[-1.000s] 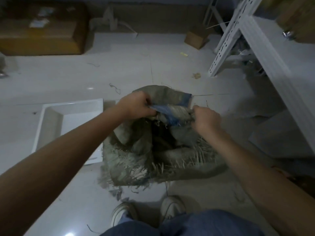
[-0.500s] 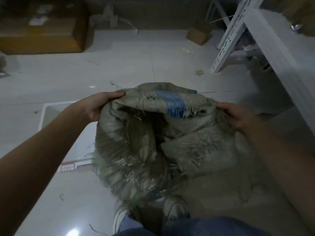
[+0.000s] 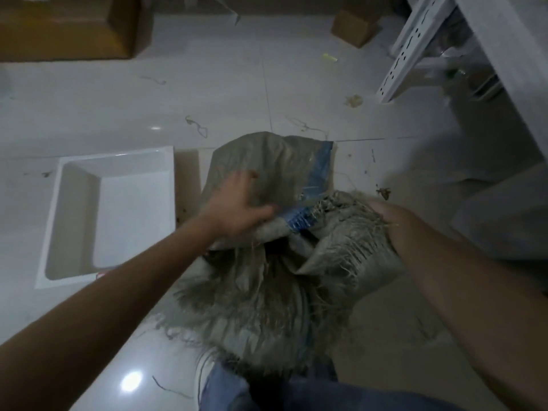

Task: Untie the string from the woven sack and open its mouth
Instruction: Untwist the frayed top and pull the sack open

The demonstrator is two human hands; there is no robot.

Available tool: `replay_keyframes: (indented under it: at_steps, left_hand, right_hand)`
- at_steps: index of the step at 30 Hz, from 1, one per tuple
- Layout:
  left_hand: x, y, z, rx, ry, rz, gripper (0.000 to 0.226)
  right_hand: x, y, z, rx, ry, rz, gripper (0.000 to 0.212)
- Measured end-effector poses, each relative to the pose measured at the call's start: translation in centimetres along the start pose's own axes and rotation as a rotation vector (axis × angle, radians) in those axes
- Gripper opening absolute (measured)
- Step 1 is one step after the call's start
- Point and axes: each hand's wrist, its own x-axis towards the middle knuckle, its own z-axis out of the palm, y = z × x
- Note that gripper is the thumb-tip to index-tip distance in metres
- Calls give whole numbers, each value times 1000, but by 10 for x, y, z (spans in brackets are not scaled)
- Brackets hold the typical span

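A grey-green woven sack (image 3: 267,292) with a blue stripe (image 3: 318,170) and frayed edges stands on the tiled floor in front of my feet. Its far flap is folded outward and a dark gap shows at the mouth (image 3: 278,243). My left hand (image 3: 237,206) lies flat on that flap with fingers spread, pressing it away from me. My right hand (image 3: 382,215) grips the frayed right rim of the mouth; its fingers are mostly hidden in the fabric. Loose bits of string (image 3: 197,126) lie on the floor beyond the sack.
A white rectangular tray (image 3: 109,215) sits on the floor left of the sack. A white metal rack (image 3: 415,46) stands at the right, cardboard boxes (image 3: 68,25) along the back wall. Small debris dots the tiles. My shoe (image 3: 204,372) is below the sack.
Both hands held the rim and pulled the mouth wide. Now my left hand has let go and pushes the far flap flat outward; my right hand keeps the right rim.
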Motion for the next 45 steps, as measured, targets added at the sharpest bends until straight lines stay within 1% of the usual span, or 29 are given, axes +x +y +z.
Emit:
replay_keyframes:
  at_steps: [2, 3, 4, 5, 7, 8, 9, 11, 12, 13, 14, 16, 17, 18, 21, 23, 25, 27, 28, 30, 32, 34, 36, 38, 40, 41, 42, 44, 45]
  left_hand:
    - [-16, 33, 21, 249, -41, 238, 101]
    - [-19, 44, 35, 346, -33, 310, 99]
    - [-19, 48, 46, 401, -33, 285, 90]
    - [-13, 50, 50, 408, 17, 251, 76]
    - [-1, 46, 46, 346, 88, 172, 51]
    - [3, 44, 42, 322, 102, 162, 46]
    - [3, 45, 39, 344, 121, 178, 44]
    - [4, 44, 31, 341, 140, 177, 44]
    - [4, 43, 27, 344, 163, 171, 44]
    - [5, 43, 24, 336, 189, 168, 43]
    - [6, 43, 22, 330, 203, 159, 41]
    - [7, 44, 18, 335, 215, 134, 35]
    - [7, 45, 15, 330, 228, 139, 32]
    - [7, 45, 11, 326, 224, 123, 30]
    - [4, 43, -1, 274, 230, 73, 27]
    - [0, 40, -6, 232, 224, 70, 27]
    - [-3, 36, -8, 199, 205, 75, 25]
    - [-5, 33, -9, 190, 188, 77, 25]
    - [-6, 30, -10, 198, 183, 77, 26]
    - [-6, 23, -13, 211, 183, 63, 28]
    - [-5, 11, -19, 198, 201, 20, 28]
    - [0, -4, -29, 131, 205, -57, 28]
    - [7, -20, -42, -135, 178, -154, 26]
    - [9, -27, -56, -498, 118, -268, 17]
    - [9, -30, -69, -768, 73, -408, 17]
    - [9, -32, -76, -865, 14, -450, 21]
    - [9, -34, -82, -948, -66, -466, 22]
    - [12, -35, -90, -1050, -221, -469, 17]
    - [14, -37, -89, -1092, -253, -480, 16]
  right_hand:
    - [-5, -14, 6, -167, -14, 1, 39]
    - [-9, -24, 9, -244, -31, -41, 42]
    - [-18, -35, 13, -337, -24, -87, 40]
    - [-17, -44, 15, -385, -43, -99, 37]
    - [-25, -54, 18, -498, -75, -86, 36]
    - [-27, -56, 22, -598, -11, -154, 42]
    - [-26, -60, 25, -722, 132, -281, 49]
    - [-42, -57, 29, -942, 573, -673, 49]
    - [-60, -50, 36, -935, 698, -833, 46]
    - [-81, -40, 44, -917, 684, -881, 44]
    - [-98, -25, 53, -950, 585, -833, 43]
    - [-110, 11, 74, -1107, 309, -578, 51]
    - [-104, 28, 78, -1122, 220, -440, 57]
    - [-92, 42, 77, -1116, 202, -331, 66]
    - [-54, 63, 54, -989, 330, -163, 100]
    - [-35, 69, 46, -902, 357, -152, 116]
    - [-22, 66, 48, -793, 385, -228, 121]
    - [-7, 57, 53, -684, 375, -299, 112]
    - [1, 54, 55, -671, 347, -337, 99]
    - [13, 44, 53, -639, 263, -383, 58]
    - [16, 31, 46, -419, 131, -356, 33]
    - [15, 17, 33, -139, -41, -266, 21]
    - [12, 2, 14, 38, -231, -173, 15]
    - [12, -11, -6, 179, -359, -129, 20]
    - [13, -23, -21, 303, -423, -139, 45]
    - [14, -29, -26, 332, -448, -160, 53]
    - [14, -35, -29, 332, -444, -196, 48]
    - [18, -45, -23, 326, -346, -282, 14]
    - [24, -47, -16, 281, -276, -292, 12]
